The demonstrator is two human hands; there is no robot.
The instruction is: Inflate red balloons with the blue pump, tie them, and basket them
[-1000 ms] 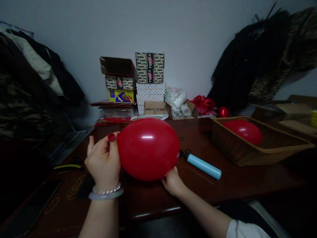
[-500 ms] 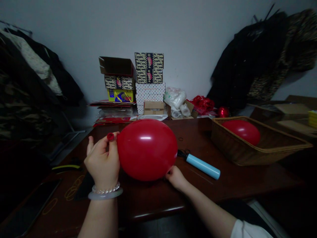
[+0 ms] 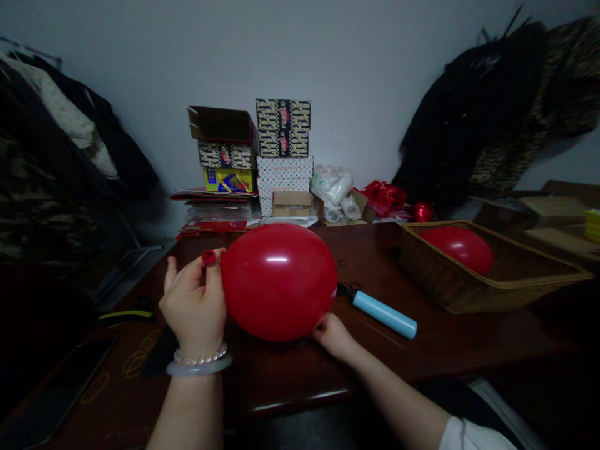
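Observation:
An inflated red balloon (image 3: 279, 281) hangs just above the table in front of me. My left hand (image 3: 197, 306) pinches its neck between thumb and fingers, and the rolled red mouth pokes out above the thumb. A clear bead bracelet and a pale bangle circle that wrist. Low on the balloon's right side is my right hand (image 3: 334, 336), its fingers curled and partly hidden behind the balloon; what they hold, if anything, I cannot make out. A light blue hand pump (image 3: 385, 314) with a black nozzle end lies on the table to the right.
On the right stands a wicker basket (image 3: 469, 294) with another red balloon (image 3: 462, 249) inside. Rubber bands (image 3: 140, 355), a dark phone-like slab (image 3: 60, 387) and a yellow-black item (image 3: 125, 317) lie at left. Stacked boxes (image 3: 284, 128) and a plastic bag (image 3: 332, 182) line the back.

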